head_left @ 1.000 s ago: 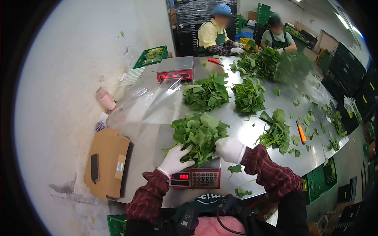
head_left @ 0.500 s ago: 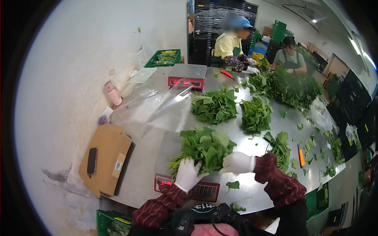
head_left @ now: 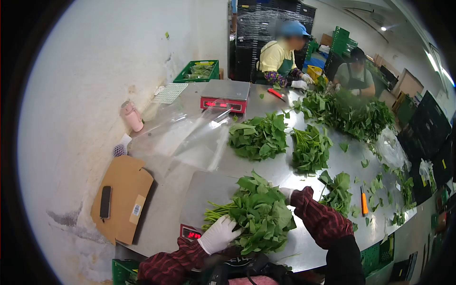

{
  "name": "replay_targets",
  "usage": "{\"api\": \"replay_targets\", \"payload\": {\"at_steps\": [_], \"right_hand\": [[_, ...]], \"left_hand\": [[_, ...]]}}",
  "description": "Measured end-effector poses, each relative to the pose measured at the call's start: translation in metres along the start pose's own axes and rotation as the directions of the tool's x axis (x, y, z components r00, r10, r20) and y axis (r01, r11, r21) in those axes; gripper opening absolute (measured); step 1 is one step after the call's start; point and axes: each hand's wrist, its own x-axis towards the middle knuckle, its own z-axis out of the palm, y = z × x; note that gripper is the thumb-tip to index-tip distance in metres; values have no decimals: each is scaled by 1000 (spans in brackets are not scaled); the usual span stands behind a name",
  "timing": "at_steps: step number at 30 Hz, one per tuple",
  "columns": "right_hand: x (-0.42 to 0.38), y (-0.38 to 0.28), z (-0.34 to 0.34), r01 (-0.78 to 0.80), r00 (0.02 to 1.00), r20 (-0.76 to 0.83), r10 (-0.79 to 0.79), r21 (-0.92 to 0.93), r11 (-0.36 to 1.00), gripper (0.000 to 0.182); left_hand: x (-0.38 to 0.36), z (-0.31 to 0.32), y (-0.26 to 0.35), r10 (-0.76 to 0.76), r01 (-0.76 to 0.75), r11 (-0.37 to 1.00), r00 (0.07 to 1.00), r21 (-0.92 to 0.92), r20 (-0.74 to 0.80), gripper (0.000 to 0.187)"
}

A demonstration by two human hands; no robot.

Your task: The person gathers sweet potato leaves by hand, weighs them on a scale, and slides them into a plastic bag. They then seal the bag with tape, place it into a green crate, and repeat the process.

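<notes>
A large bunch of leafy greens [head_left: 263,216] is in front of me, over the near scale [head_left: 191,232], its stems pointing left. My left hand [head_left: 220,235], in a white glove, is closed on the near side of the bunch where stems meet leaves. My right hand [head_left: 288,194], also gloved, is at the far right side of the bunch; leaves and the sleeve hide its fingers. The scale's red display is lit, and the bunch covers much of its plate. Two more bunches, one leafy [head_left: 259,137] and one with stems upward [head_left: 311,149], lie beyond.
A cardboard piece [head_left: 118,199] with a black object [head_left: 105,202] lies left. Clear plastic bags [head_left: 190,142] and a second red scale [head_left: 225,95] are farther back. An orange-handled knife [head_left: 364,202] lies right, among loose leaves. Two people work by a heap of greens [head_left: 356,114].
The bunch has come closer to me and turned, and now hides more of the scale. My left hand moved down and nearer; my right hand went behind the leaves.
</notes>
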Motion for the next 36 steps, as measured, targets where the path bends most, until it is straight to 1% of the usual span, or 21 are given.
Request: {"api": "replay_targets", "payload": {"at_steps": [5, 8, 10, 12, 14, 15, 17, 19, 20, 21, 22, 23, 25, 27, 28, 29, 30, 31, 32, 35, 36], "right_hand": [[-6, -9, 15, 73, 979, 177, -105, 182, 981, 73], [2, -14, 7, 175, 983, 89, -161, -176, 969, 74], [-41, -32, 59, 364, 915, 18, -404, -472, 803, 70], [-75, -43, 103, 316, 864, -23, -503, -753, 577, 65], [-73, -37, 115, 294, 858, 24, -513, -841, 453, 58], [-76, -26, 127, 506, 759, 169, -628, -761, 407, 62], [-94, -26, 161, 643, 692, 303, -655, -670, 370, 72], [-110, -24, 186, 234, 767, 209, -606, -971, -39, 92], [-106, -13, 189, 178, 724, 238, -648, -971, -157, 109], [-108, -7, 194, 178, 729, 239, -642, -971, -160, 109], [-112, -2, 201, 132, 737, 212, -642, -976, -171, 112], [-114, 0, 207, 86, 741, 188, -645, -979, -186, 114], [-115, 2, 214, 100, 735, 197, -649, -978, -184, 114], [-114, -1, 220, 21, 755, 140, -640, -982, -190, 113], [-112, -2, 221, -14, 752, 111, -650, -983, -184, 105], [-107, -2, 218, -1, 756, 130, -642, -980, -199, 105], [-104, -4, 215, -25, 765, 103, -636, -982, -190, 98], [-101, -5, 215, -54, 772, 72, -631, -982, -178, 92], [-100, -6, 217, -102, 761, -6, -649, -989, -110, 75], [-100, -15, 212, -35, 816, 14, -577, -997, -75, 79], [-96, -12, 209, -34, 814, 5, -581, -998, -56, 68]], "left_hand": [[6, -1, 1, 65, -68, 997, 996, 38, 63, 39], [9, -1, 1, 96, -100, 994, 993, 50, 73, 40], [12, -1, 0, 102, -106, 994, 990, 29, 101, 40], [15, -5, 3, 75, -79, 997, 989, 22, 124, 38], [18, -8, 3, 42, -45, 999, 988, 19, 150, 37], [20, -6, 4, -15, 13, 1000, 989, 15, 150, 34], [24, 1, 3, -79, 79, 997, 985, 7, 151, 32], [27, 14, 1, -223, 108, 895, 948, -432, -226, 28], [21, 24, -6, -55, -15, 968, 961, -250, -270, 28], [21, 25, -1, -62, -10, 967, 960, -255, -273, 28], [22, 24, 6, -359, 77, 550, 921, -832, -152, 27], [22, 23, 9, -495, 62, -146, 860, -987, 127, 26], [16, 33, 8, -528, 151, 42, 843, -988, 106, 26], [20, 35, 7, -541, -25, -402, 813, -915, 216, 23], [23, 27, 8, -464, -164, -796, 783, -582, 414, 23], [21, 29, 7, -544, 23, -296, 817, -955, 189, 26], [21, 27, 5, -543, 127, 281, 838, -951, -49, 28], [21, 23, 2, -412, 190, 761, 881, -621, -235, 31], [20, 19, -2, -252, 174, 938, 936, -301, -244, 32], [22, 19, -4, -293, 113, 796, 932, -595, -215, 27], [18, 16, -6, -298, 114, 798, 928, -591, -222, 27]]}}
